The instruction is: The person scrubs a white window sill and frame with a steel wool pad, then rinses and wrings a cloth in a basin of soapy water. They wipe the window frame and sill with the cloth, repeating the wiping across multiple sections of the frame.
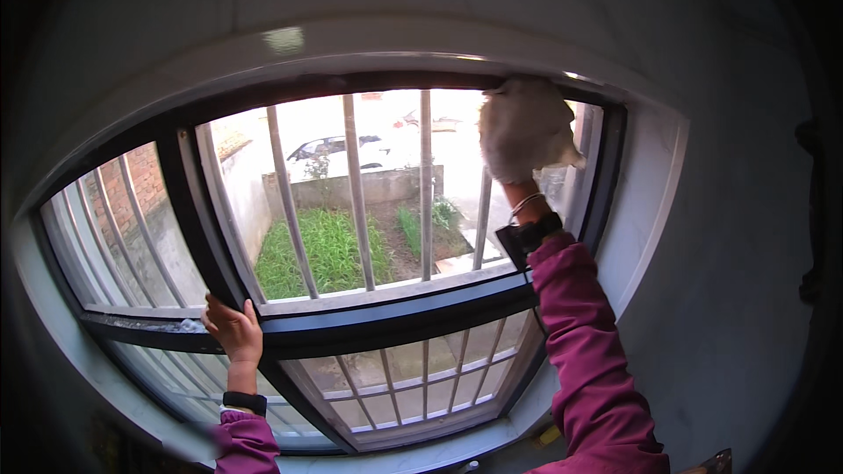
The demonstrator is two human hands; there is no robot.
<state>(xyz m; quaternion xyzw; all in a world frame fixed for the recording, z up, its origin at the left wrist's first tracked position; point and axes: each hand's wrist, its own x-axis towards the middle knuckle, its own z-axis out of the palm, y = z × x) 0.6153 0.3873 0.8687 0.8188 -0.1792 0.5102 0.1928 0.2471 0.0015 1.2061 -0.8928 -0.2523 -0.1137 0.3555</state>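
At the upper right of a dark-framed window [395, 336], my right hand [520, 192] is raised with an off-white cloth [527, 128]. The cloth covers the fingers and lies over the upper right pane, close under the top rail [388, 82]. My left hand [236, 332] grips the foot of the dark vertical mullion [214, 230], thumb on its right side and fingers on its left. Just left of those fingers, a small whitish clump [191, 325] sits on the horizontal rail.
Metal security bars [355, 191] stand outside the glass. Beyond them are a grassy plot [316, 250], a low wall [388, 185] and a white car [339, 151]. A pale sill [507, 433] runs below, with a yellow object [548, 436] near it.
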